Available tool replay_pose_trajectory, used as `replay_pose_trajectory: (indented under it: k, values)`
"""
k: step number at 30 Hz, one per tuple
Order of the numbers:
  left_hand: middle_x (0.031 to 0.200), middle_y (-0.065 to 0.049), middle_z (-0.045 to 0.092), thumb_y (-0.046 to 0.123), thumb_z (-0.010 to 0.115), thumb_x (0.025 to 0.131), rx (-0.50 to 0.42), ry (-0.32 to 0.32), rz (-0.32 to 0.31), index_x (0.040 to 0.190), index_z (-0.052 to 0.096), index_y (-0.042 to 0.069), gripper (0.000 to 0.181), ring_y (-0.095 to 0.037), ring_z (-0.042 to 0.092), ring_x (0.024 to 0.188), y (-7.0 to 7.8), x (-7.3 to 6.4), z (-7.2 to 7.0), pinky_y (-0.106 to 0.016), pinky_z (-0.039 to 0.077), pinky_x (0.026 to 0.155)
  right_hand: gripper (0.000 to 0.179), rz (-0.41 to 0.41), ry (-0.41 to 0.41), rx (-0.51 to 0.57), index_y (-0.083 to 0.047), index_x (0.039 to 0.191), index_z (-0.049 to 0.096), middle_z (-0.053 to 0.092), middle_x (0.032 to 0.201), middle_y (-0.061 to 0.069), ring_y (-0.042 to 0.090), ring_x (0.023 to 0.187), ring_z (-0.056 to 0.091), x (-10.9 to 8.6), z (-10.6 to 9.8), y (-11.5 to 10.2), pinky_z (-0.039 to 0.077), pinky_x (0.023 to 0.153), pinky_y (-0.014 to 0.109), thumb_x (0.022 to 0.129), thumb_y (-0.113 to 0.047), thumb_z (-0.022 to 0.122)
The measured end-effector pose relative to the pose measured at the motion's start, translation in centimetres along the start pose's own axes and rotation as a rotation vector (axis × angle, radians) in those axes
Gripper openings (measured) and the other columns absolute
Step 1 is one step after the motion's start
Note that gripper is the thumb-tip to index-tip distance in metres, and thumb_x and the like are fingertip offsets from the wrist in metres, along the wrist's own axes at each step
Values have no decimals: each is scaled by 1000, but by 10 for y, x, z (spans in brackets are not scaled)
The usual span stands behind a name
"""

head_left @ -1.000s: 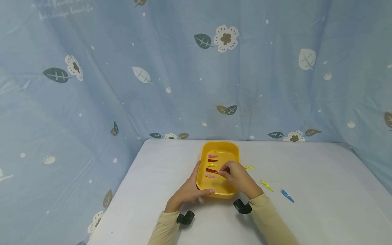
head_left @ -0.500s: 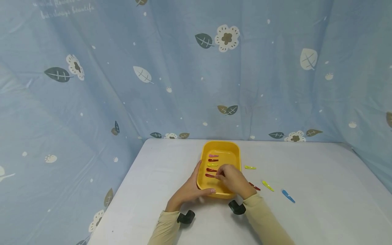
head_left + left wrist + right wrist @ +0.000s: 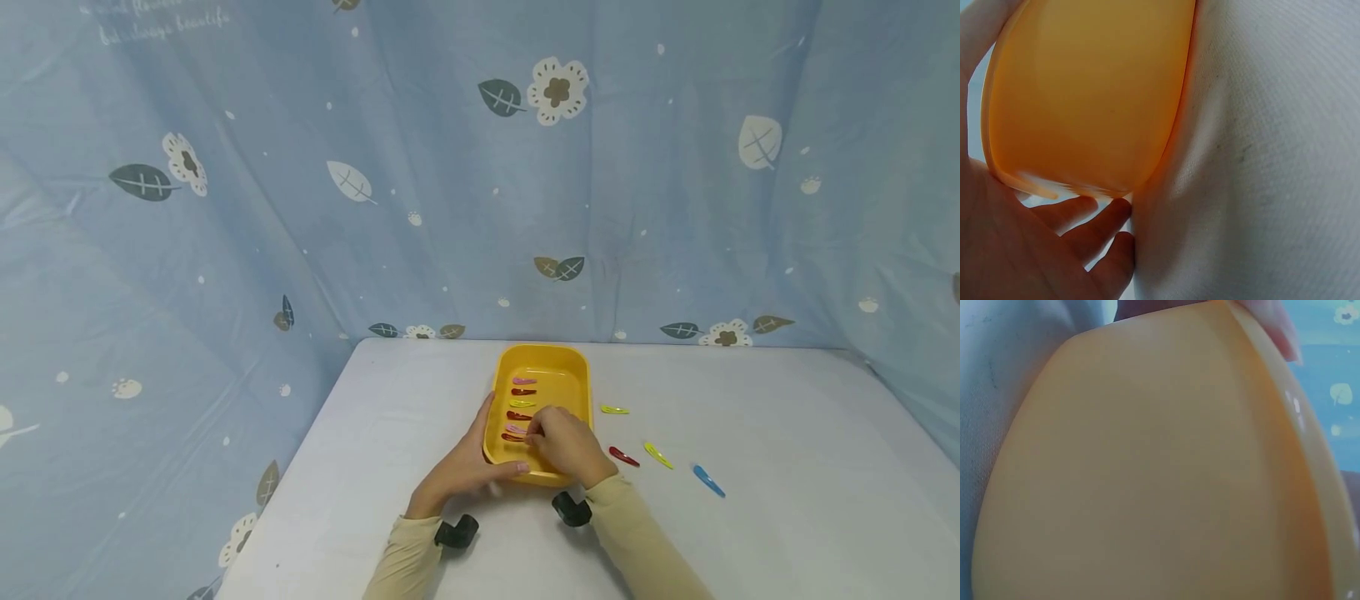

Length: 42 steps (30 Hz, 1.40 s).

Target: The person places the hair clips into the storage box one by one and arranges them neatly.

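In the head view, a yellow tray [image 3: 558,471] sits on the table with a column of hair clips laid crosswise inside. From the far end come a pink hair clip [image 3: 524,381], a red one, a yellow hair clip [image 3: 522,403], another red one and a second pink one. My left hand [image 3: 461,467] grips the tray's near left corner, thumb over the near rim, fingers along the outer side. Inside the tray, my right hand [image 3: 566,442] pinches the right end of a red hair clip [image 3: 513,437], just below the near pink one. The tray's wall [image 3: 1129,456] fills the right wrist view.
Right of the tray, a yellow hair clip [image 3: 615,409], a red hair clip [image 3: 624,457], another yellow clip [image 3: 658,455] and a blue hair clip [image 3: 708,481] lie on the white table [image 3: 787,467]. A patterned blue curtain [image 3: 450,167] hangs behind.
My right hand has moved toward the tray's near end with the red hair clip, past the near pink clip. The loose red clip beside my forearm has come into view. My left hand stays put.
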<state>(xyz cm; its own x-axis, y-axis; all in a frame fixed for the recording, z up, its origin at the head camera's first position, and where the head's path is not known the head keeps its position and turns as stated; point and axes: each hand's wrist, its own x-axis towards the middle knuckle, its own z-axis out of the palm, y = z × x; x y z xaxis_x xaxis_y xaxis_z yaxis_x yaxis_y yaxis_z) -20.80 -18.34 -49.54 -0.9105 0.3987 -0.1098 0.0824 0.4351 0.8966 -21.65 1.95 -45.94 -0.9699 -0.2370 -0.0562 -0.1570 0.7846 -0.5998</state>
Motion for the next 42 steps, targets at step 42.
replay_pose_trajectory:
  k: [42]
  values:
    - [160,-4,42,53,84,81,8,-1,24,167,-5,31,126,-17,53,130,-1,2,1,-51,36,124,15,48,-32,-54,-9,84,67,64,81,2,18,74,56,7,6,-3,54,75,32,90,-12,80]
